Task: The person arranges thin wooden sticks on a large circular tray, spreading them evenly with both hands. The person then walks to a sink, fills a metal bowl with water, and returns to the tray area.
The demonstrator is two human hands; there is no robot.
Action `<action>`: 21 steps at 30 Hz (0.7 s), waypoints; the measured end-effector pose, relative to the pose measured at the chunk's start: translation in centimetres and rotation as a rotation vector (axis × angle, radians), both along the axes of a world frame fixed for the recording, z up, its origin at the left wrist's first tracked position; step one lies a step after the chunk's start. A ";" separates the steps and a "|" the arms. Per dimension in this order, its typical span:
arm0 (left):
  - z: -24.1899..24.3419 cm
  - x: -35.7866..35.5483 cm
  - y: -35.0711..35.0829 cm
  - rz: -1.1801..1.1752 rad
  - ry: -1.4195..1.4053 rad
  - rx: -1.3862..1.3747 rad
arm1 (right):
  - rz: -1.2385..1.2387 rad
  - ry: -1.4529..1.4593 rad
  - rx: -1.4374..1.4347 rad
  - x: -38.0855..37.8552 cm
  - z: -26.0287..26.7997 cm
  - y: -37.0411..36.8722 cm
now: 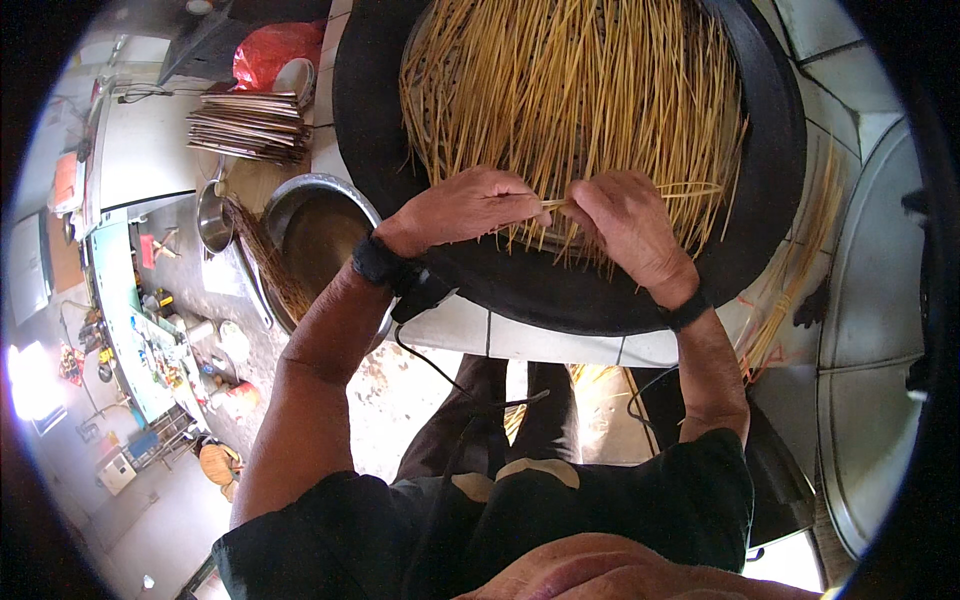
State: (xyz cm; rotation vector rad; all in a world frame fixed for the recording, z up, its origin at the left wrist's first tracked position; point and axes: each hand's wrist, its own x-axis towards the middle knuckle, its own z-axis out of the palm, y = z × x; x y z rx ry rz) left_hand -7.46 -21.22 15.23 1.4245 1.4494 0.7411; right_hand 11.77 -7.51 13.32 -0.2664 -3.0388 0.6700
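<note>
A large black wok (765, 217) lies before me, with a perforated metal rack (424, 142) inside it. Many thin yellow straw stalks (570, 97) are spread over the rack, running away from me. Above the wok's near side, my left hand (480, 206) pinches a short length of straw (553, 203). My right hand (626, 221) grips the same piece close beside it, fingers curled. To the right of that hand a bent loop of straw (686, 189) sticks out; whether it is the same strand is hidden by the fingers. Both wrists wear black bands.
On the left stand a metal basin (322, 225) with a brush-like whisk (266, 259) across its rim, a metal ladle (216, 217), a stack of thin slats (247, 127) and a red plastic bag (277, 49). More straw (784, 300) lies on the white tiled counter (555, 334) at right.
</note>
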 end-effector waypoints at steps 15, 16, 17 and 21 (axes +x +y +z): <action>-14.8 -19.3 1.4 0.950 0.819 -0.160 | -0.164 0.344 -0.020 -0.4 -2.8 -1.5; -16.5 -20.2 1.6 0.834 1.083 -0.209 | -0.165 0.353 -0.015 0.0 -3.5 -1.4; -17.6 -20.9 1.6 0.778 1.090 -0.276 | -0.171 0.358 -0.019 0.5 -4.2 -1.5; -18.1 -21.6 2.0 0.556 1.016 -0.418 | -0.216 0.257 0.045 2.3 -6.2 -0.5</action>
